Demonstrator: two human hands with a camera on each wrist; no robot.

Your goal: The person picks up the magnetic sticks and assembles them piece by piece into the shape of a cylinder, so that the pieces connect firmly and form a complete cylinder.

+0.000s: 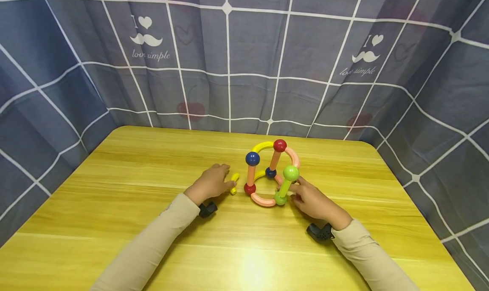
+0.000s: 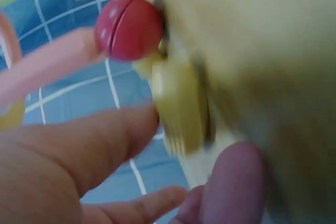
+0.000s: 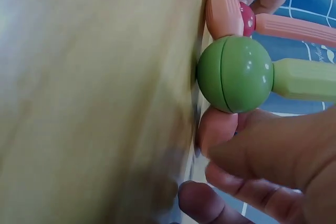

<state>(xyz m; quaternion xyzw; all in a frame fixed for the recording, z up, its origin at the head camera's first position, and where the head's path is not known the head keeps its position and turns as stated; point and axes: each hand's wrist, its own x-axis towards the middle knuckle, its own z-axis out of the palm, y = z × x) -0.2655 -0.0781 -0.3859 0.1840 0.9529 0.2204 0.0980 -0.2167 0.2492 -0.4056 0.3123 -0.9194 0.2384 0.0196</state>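
A frame of magnetic balls and rods stands on the table. Red ball (image 1: pixel 250 189), green ball (image 1: pixel 280 198) and a dark blue ball (image 1: pixel 271 172) form its base corners, joined by curved rods. Upright rods carry a blue ball (image 1: pixel 252 158), a red ball (image 1: pixel 280 145) and a light green ball (image 1: pixel 291 173). Left of the base lies a loose yellow curved rod (image 2: pixel 181 106). My left hand (image 1: pixel 214 181) is beside it, thumb tip at its edge, fingers spread apart. With thumb and fingers, my right hand (image 1: pixel 311 199) pinches a pink curved rod (image 3: pixel 216 129) behind the green ball.
The wooden table (image 1: pixel 153 231) reaches back to a blue-grey checked curtain (image 1: pixel 248 95), which also hangs along both sides. On top of the frame, a yellow curved rod (image 1: pixel 263 146) and a pink one (image 1: pixel 293 157) meet at the red ball.
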